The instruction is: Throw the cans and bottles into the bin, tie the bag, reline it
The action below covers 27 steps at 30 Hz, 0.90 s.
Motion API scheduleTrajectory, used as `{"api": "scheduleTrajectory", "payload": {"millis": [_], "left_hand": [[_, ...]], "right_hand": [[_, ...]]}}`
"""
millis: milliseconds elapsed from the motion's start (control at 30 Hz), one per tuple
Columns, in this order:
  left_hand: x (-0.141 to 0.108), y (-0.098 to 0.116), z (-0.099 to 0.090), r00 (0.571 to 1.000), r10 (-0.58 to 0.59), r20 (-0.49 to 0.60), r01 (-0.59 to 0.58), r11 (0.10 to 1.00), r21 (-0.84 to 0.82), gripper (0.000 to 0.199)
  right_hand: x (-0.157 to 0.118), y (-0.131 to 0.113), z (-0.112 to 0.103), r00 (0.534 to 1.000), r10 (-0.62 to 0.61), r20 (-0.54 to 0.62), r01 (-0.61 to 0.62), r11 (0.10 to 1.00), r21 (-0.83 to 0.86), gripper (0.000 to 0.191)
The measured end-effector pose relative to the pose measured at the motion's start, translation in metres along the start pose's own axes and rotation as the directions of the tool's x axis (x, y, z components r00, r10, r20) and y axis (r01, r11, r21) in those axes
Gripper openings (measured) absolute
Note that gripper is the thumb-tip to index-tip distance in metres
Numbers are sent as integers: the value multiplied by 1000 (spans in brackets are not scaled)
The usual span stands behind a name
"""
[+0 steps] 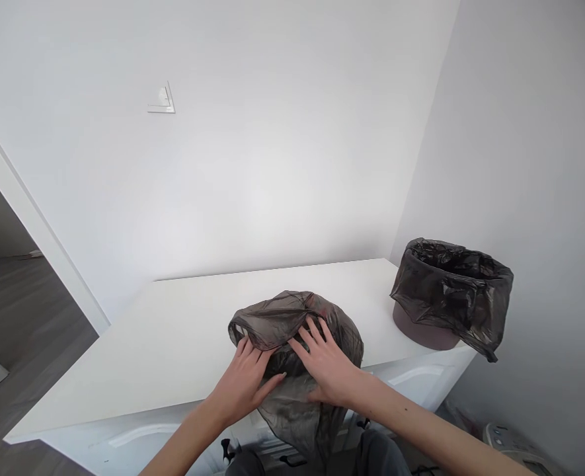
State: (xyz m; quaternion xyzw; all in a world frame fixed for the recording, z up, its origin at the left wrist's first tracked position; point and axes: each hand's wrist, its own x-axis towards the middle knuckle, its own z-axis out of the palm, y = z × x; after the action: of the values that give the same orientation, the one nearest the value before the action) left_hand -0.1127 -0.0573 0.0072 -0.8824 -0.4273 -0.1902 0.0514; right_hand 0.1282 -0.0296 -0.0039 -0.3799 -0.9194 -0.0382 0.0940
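Observation:
A thin, dark translucent garbage bag (pixel 285 317) lies bunched over the front edge of the white cabinet top, its lower part hanging down in front. Some reddish colour shows faintly through its upper right. At the bag's left side is my left hand (pixel 242 383), its fingertips partly tucked under the folded edge and its thumb stretched out apart. My right hand (pixel 326 367) rests over the bag's opening with fingers spread on the plastic. Whatever the bag covers, if anything, is hidden. To the right, another dark garbage bag (pixel 451 297) lines a purplish-brown bin (pixel 424 330), folded down over its rim.
The white cabinet top (pixel 188 344) runs along the wall, with dark handles (pixel 227 451) on its front. A light switch (pixel 162 99) is on the wall. A doorway stands at the left, and a grey device (pixel 513 443) sits on the floor at lower right.

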Motion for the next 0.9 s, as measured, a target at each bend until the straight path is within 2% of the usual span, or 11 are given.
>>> {"api": "scheduleTrajectory", "payload": {"millis": [33,100,233,367,500,600,700,800,900], "left_hand": [[2,-1,1,1000,0,-1,0,1000,6,40],[1,-3,-1,1000,-4,5,4,1000,4,22],[-13,-7,-9,996,70,57,-68,997,-42,14],[-30,-13,-14,988,116,101,-115,993,-23,20],[-37,-25,-8,997,38,66,-39,999,8,24],[-31,-34,-2,995,-96,8,97,995,-6,19],[-14,-42,-1,982,-187,9,187,982,-7,5],[2,-49,-5,983,-173,66,174,985,-15,24],[9,-53,-11,983,-142,115,148,988,-47,33]], "right_hand": [[-2,5,-2,999,6,32,-6,1000,-10,131],[-6,13,-8,996,24,89,-22,999,-30,132],[-19,27,-10,988,48,147,-40,997,-59,121],[-31,37,7,998,25,66,-23,999,-35,129],[-34,43,31,999,38,-32,-38,999,13,129],[-26,46,43,993,96,-75,-93,995,37,119],[-12,50,49,985,148,-93,-143,988,61,127],[-2,52,54,975,194,-109,-186,980,78,142],[-1,50,58,971,202,-129,-191,977,90,143]]}}
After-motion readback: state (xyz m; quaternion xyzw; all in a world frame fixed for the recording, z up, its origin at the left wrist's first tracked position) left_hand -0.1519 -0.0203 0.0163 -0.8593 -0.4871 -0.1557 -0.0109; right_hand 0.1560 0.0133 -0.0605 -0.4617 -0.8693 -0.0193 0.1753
